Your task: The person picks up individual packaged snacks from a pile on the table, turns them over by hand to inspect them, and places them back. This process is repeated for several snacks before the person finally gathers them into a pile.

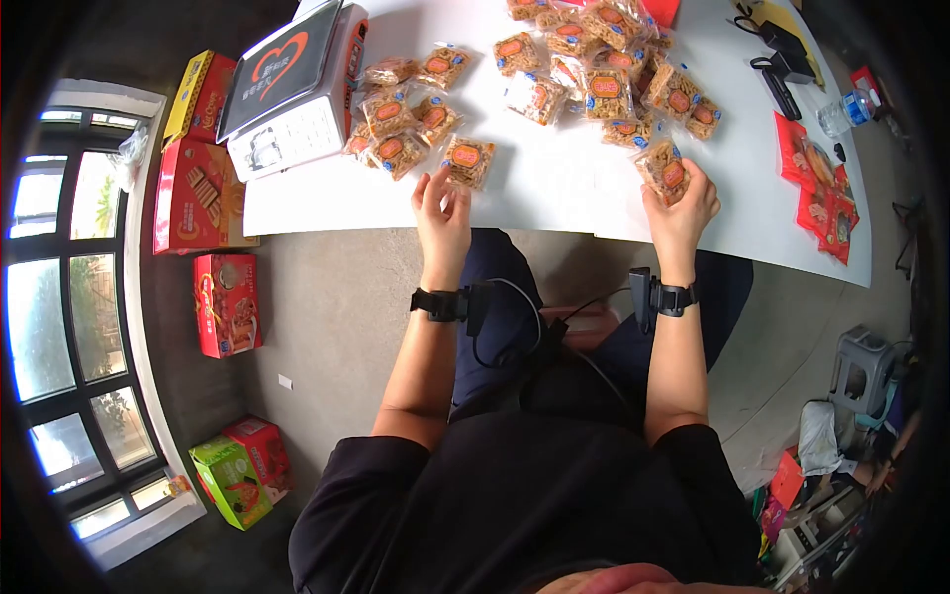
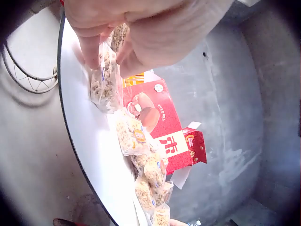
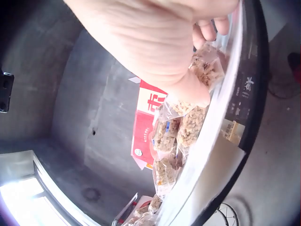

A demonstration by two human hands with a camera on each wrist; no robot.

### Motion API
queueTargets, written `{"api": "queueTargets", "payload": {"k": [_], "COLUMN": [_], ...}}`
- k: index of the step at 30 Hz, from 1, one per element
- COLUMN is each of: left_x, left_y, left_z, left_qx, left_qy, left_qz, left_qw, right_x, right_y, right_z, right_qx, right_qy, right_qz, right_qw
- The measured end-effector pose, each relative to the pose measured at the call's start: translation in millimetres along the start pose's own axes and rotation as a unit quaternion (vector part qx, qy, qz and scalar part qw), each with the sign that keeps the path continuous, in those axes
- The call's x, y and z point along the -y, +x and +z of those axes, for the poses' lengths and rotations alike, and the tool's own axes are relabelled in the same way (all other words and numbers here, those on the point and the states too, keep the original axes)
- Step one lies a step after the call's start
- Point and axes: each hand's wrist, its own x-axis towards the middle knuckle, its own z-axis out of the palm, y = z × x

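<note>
My left hand (image 1: 442,220) is at the table's front edge, its thumb and fingers pinching a clear-wrapped crispy snack bar (image 1: 471,160) with an orange-red label. In the left wrist view that wrapped bar stands between thumb and fingers. To the right, my right hand (image 1: 681,216) grips another wrapped snack bar (image 1: 660,168) by its near side. The right wrist view shows its thumb along this packet (image 3: 208,68). A small group of the same bars (image 1: 391,114) lies beyond my left hand. A larger heap (image 1: 606,91) lies beyond the right one.
A white box with a black top (image 1: 282,94) stands at the table's left. Red packets (image 1: 819,188), a bottle (image 1: 849,113) and a black adapter (image 1: 789,51) lie at the right. Red gift boxes (image 1: 203,195) are on the floor at left; a grey stool (image 1: 863,368) is at right.
</note>
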Motion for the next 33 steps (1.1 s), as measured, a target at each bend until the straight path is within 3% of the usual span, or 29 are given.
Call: {"api": "queueTargets", "payload": {"k": [4, 6, 7, 9, 10, 11, 12, 13, 15, 17, 19, 21, 23, 25, 28, 31, 33], "left_x": [-11, -10, -3, -2, -6, -10, -17, -27, -45, -61, -76, -88, -111, -124, -129, -135, -138], "left_y": [-5, -7, -7, -9, -12, -15, -18, -21, -27, -34, -40, -48, -57, -63, -67, -71, -74], "left_z": [-3, -5, -5, -6, -5, -5, -5, -5, -5, -2, 1, 4, 2, 0, -2, -4, -6], "left_qx": [0.015, 0.018, 0.017, 0.016, -0.016, -0.047, -0.047, -0.042, -0.039, 0.019, 0.087, 0.159, 0.19, 0.269, 0.279, 0.262, 0.251], "left_qy": [-0.006, -0.023, 0.008, 0.037, 0.107, 0.176, 0.175, 0.166, 0.156, 0.062, -0.065, -0.161, -0.219, -0.328, -0.339, -0.359, -0.369], "left_qz": [-0.022, -0.041, -0.025, -0.008, 0.05, 0.107, 0.109, 0.127, 0.146, 0.148, 0.086, 0.02, 0.021, -0.024, -0.027, -0.029, -0.027], "left_qw": [1.0, 0.999, 1.0, 0.999, 0.993, 0.977, 0.977, 0.977, 0.976, 0.987, 0.99, 0.974, 0.957, 0.905, 0.898, 0.895, 0.894], "right_x": [10, 16, 20, 28, 33, 38, 42, 49, 61, 67, 81, 85, 86, 91, 94, 102, 107], "right_y": [-4, -9, -11, -12, -13, -14, -16, -17, -20, -26, -31, -39, -45, -48, -53, -53, -54], "right_z": [-7, -9, -12, -22, -25, -28, -32, -37, -46, -46, -52, -52, -54, -57, -59, -66, -70], "right_qx": [-0.005, 0.013, 0.012, 0.084, 0.083, 0.117, 0.151, 0.15, 0.213, 0.227, 0.271, 0.282, 0.337, 0.355, 0.369, 0.355, 0.338], "right_qy": [0.032, 0.137, 0.138, 0.284, 0.285, 0.371, 0.453, 0.453, 0.603, 0.629, 0.73, 0.731, 0.763, 0.764, 0.763, 0.744, 0.71], "right_qz": [-0.023, 0.024, 0.024, 0.087, 0.086, 0.114, 0.141, 0.14, 0.198, 0.182, 0.198, 0.207, 0.259, 0.254, 0.249, 0.258, 0.24], "right_qw": [0.999, 0.99, 0.99, 0.951, 0.951, 0.914, 0.868, 0.868, 0.743, 0.721, 0.596, 0.586, 0.486, 0.474, 0.469, 0.505, 0.569]}}
